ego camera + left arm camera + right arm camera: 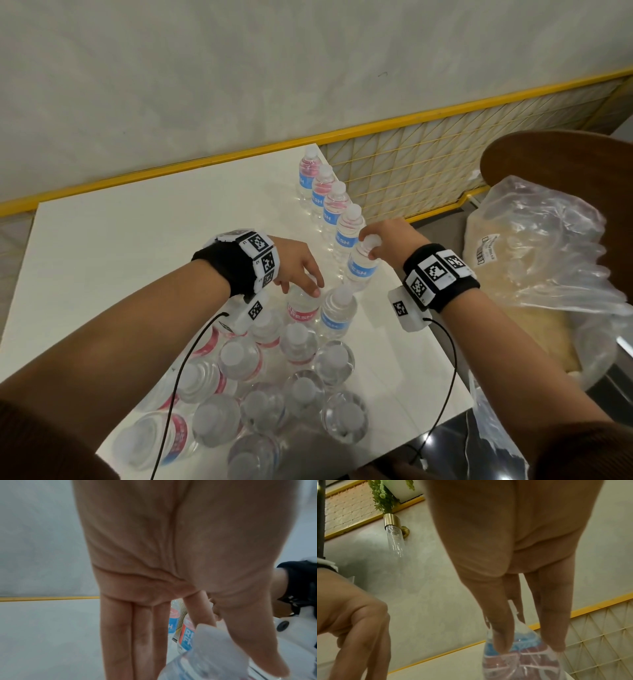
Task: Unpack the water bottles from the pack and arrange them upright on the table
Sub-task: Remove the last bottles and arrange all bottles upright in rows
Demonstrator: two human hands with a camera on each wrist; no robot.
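Small clear water bottles with blue or red labels are on a white table. My right hand pinches the cap of a blue-labelled bottle that is slightly tilted at the near end of an upright row of bottles along the table's right edge. In the right wrist view its fingers close around that bottle's top. My left hand reaches down over a red-labelled bottle at the far end of the pack. Its fingers are straight, with the cap between index finger and thumb.
The pack's remaining bottles stand close together in loose clear wrap near the table's front edge. A yellow-framed mesh rail runs behind the row. A crumpled plastic bag lies on a wooden chair at the right. Cables hang from both wrists.
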